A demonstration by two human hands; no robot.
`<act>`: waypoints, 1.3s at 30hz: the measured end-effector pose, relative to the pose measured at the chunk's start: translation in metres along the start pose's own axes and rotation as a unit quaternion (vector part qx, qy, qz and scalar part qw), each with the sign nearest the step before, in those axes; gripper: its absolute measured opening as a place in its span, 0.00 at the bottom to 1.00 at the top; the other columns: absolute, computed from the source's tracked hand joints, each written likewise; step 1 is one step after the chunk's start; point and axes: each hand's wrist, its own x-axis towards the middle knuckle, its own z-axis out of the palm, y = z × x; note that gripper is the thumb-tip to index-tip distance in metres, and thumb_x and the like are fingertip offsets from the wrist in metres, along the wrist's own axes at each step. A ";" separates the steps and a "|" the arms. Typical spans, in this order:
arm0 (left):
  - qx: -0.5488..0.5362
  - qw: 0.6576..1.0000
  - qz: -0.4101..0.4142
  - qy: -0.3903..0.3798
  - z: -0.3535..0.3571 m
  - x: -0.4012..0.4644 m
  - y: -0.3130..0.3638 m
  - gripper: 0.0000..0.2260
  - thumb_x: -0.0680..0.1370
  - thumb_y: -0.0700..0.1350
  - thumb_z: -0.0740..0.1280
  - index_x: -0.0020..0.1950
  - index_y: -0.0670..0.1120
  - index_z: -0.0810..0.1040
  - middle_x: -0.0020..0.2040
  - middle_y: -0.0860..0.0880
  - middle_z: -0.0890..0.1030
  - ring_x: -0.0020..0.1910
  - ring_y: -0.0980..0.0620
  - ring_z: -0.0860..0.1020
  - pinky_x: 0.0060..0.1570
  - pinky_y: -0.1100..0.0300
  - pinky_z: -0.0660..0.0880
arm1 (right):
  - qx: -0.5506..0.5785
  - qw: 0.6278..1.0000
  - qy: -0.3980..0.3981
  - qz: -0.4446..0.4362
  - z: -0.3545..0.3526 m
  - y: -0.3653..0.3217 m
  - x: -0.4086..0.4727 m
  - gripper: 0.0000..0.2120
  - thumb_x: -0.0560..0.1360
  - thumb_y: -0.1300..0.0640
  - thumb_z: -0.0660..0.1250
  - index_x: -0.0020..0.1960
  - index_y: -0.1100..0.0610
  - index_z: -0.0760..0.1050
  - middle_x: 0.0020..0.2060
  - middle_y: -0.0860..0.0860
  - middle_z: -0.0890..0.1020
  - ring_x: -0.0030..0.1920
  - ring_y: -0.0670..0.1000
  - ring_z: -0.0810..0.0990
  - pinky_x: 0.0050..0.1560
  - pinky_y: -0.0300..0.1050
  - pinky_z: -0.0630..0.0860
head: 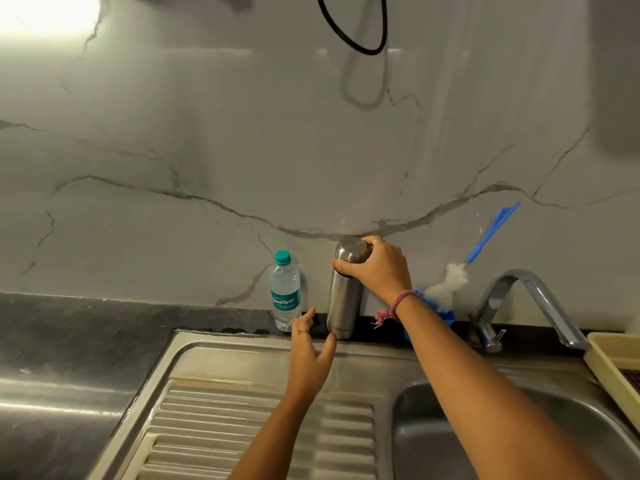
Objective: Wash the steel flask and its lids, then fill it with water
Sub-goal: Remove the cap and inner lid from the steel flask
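Observation:
A tall steel flask point(343, 303) stands upright on the dark counter ledge behind the sink, against the marble wall. Its steel lid point(351, 249) is on top. My right hand point(379, 268) grips that lid from the right, fingers and thumb curled round it. My left hand point(310, 348) hovers open just left of the flask's base, fingers spread, thumb tip close to the bottom edge. Whether it touches the flask I cannot tell.
A plastic water bottle point(285, 292) with a teal cap stands left of the flask. A blue-handled bottle brush point(485, 242) leans on the wall above a blue holder point(446, 315). The tap point(533, 299) arches over the sink basin point(485, 427); the ribbed drainboard point(242, 410) lies in front. A beige tray point(613, 362) is at right.

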 end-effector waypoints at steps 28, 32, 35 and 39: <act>-0.065 0.996 0.036 -0.042 -0.058 -0.163 0.061 0.36 0.64 0.43 0.82 0.63 0.59 0.67 0.55 0.57 0.77 0.51 0.64 0.78 0.45 0.70 0.77 | -0.130 0.978 -0.119 -0.114 -0.151 -0.127 -0.178 0.27 0.70 0.37 0.68 0.60 0.55 0.72 0.50 0.50 0.80 0.47 0.49 0.78 0.46 0.41 0.77; -0.013 0.998 0.051 -0.045 -0.075 -0.179 0.054 0.36 0.62 0.42 0.82 0.59 0.64 0.67 0.52 0.60 0.77 0.49 0.68 0.77 0.42 0.75 0.74 | -0.174 0.961 -0.209 -0.054 -0.154 -0.132 -0.183 0.19 0.75 0.38 0.62 0.52 0.54 0.71 0.45 0.52 0.79 0.36 0.49 0.79 0.30 0.36 0.72; 0.000 0.997 0.055 -0.058 -0.084 -0.190 0.055 0.35 0.62 0.44 0.82 0.59 0.65 0.67 0.51 0.59 0.79 0.48 0.65 0.78 0.42 0.72 0.75 | -0.219 0.957 -0.184 -0.044 -0.142 -0.132 -0.191 0.20 0.74 0.35 0.61 0.43 0.53 0.69 0.38 0.50 0.77 0.35 0.49 0.76 0.29 0.38 0.68; 0.001 0.994 0.059 -0.088 -0.098 -0.199 0.057 0.35 0.62 0.45 0.82 0.60 0.64 0.68 0.50 0.59 0.79 0.47 0.64 0.78 0.42 0.68 0.78 | -0.202 0.967 -0.137 -0.075 -0.138 -0.129 -0.194 0.19 0.74 0.38 0.62 0.42 0.54 0.73 0.38 0.50 0.78 0.41 0.52 0.77 0.37 0.43 0.71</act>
